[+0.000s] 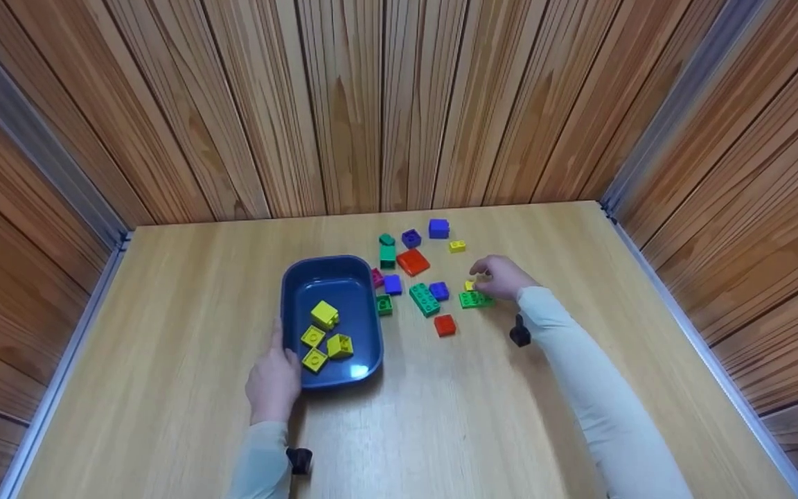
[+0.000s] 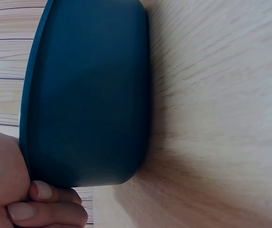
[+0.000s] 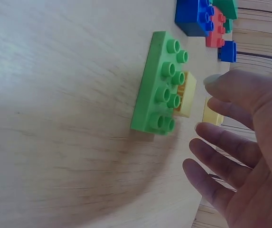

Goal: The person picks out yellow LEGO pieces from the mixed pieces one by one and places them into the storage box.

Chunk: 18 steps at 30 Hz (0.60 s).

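Note:
A blue tray (image 1: 364,305) on the wooden table holds several yellow bricks (image 1: 324,314). My left hand (image 1: 274,378) grips the tray's near left corner, thumb along the rim; in the left wrist view its curled fingers (image 2: 48,211) lie against the tray wall (image 2: 88,95). My right hand (image 1: 499,277) hovers with spread fingers just over a small yellow brick (image 1: 470,285) beside a flat light-green brick (image 1: 475,299). The right wrist view shows that hand (image 3: 204,104) holding nothing, its fingertips close to the yellow brick (image 3: 185,95) and the green brick (image 3: 157,83).
Loose bricks lie right of the tray: a large red one (image 1: 413,262), a long green one (image 1: 424,299), a small red one (image 1: 445,324), blue ones (image 1: 438,228) and another yellow (image 1: 457,245). Wooden walls enclose the table (image 1: 163,312) on three sides.

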Each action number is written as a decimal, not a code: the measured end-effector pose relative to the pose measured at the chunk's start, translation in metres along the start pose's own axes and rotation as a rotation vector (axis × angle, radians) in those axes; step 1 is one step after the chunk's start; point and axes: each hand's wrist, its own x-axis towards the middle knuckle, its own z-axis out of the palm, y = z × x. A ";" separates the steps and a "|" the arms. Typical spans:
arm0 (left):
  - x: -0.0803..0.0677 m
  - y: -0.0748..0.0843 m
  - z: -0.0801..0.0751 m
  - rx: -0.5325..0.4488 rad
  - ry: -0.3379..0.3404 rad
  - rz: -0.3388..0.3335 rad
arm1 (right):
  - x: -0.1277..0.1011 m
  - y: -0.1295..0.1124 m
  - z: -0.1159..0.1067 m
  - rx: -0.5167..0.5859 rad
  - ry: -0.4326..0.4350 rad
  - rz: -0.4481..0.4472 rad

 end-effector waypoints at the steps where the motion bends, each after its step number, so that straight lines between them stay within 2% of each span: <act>1: 0.000 0.000 0.000 -0.002 0.002 0.002 | 0.000 0.000 0.000 0.005 0.001 0.005; 10: -0.001 -0.001 0.000 -0.003 -0.001 0.003 | 0.000 0.000 0.000 0.011 -0.005 0.011; 18: 0.000 -0.002 0.001 0.011 0.028 0.027 | 0.005 0.000 0.003 -0.023 -0.009 -0.017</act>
